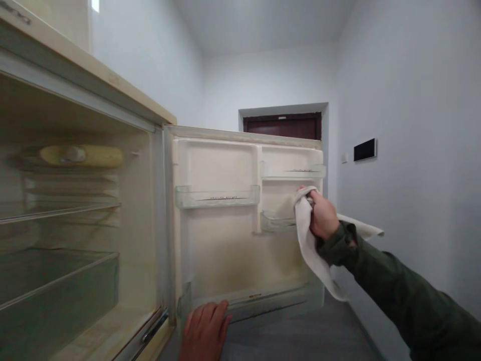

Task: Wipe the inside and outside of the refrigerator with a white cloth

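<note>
The right hand point(322, 214) is closed around a white cloth point(311, 245), pressing a bunched part of it against the inner face of the open fridge door point(225, 250), near the door's outer edge and just above the small clear bin point(276, 223) in the middle of that side. The rest of the cloth hangs down from the fist toward the door's lower outer corner, and one flap sticks out behind the wrist. The dark green sleeve point(394, 286) covers the arm up to the wrist.

The left hand point(205, 331) lies flat, fingers spread narrowly, on the bottom door shelf point(263, 301) near the hinge-side lower corner, holding nothing.

A longer clear bin point(217, 196) sits on the hinge side of the door, and another short one point(293, 171) at the top outer corner. The fridge interior point(75, 240) shows glass shelves and a yellowed lamp cover point(80, 156) near its top edge
</note>
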`<state>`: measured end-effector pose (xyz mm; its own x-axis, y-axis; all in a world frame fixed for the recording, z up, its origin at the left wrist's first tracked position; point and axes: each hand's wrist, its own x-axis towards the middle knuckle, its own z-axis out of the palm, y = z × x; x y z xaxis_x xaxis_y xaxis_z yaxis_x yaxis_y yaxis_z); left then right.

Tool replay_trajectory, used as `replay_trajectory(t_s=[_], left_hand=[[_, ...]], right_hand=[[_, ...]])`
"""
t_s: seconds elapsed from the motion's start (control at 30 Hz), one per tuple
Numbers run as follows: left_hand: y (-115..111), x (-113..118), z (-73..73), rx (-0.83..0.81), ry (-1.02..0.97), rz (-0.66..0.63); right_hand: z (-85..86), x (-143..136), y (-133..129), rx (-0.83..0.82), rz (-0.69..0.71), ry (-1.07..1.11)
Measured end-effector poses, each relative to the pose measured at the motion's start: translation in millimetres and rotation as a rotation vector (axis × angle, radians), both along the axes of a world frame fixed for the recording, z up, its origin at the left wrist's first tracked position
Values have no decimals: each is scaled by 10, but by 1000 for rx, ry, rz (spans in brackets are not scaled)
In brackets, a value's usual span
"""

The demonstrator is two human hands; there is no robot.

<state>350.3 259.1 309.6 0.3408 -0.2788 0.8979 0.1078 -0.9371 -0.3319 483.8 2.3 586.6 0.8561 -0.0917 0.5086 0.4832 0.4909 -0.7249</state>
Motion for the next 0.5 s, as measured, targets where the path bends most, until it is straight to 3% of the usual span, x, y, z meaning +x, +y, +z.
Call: replay_trajectory(t_s=[0.07,0.1,0.2,0.27,0.37,0.43,0.5], left_hand=[[-29,-73,12,-56,37,-26],[-44,-110,18,-89,54,-36],[-94,-217,43,-190,109,-52],[-123,-282,68,-248,132,-64],[-154,-359,106,-329,151,-100],[-170,-395,124,-376,171,-129],[-185,-416,130,-415,195,-147]], right_hand=[[176,21,112,-123,37,112],[214,-9,139,-281,36,90],[121,-195,91,-999,-85,-329],[-67,-290,-35,-1298,-338,-700],[-383,-210,-327,-1254,-745,-1104],[-548,-17,-576,-1152,-892,-1287],[-662,184,-858,-1077,-940,-1349]])
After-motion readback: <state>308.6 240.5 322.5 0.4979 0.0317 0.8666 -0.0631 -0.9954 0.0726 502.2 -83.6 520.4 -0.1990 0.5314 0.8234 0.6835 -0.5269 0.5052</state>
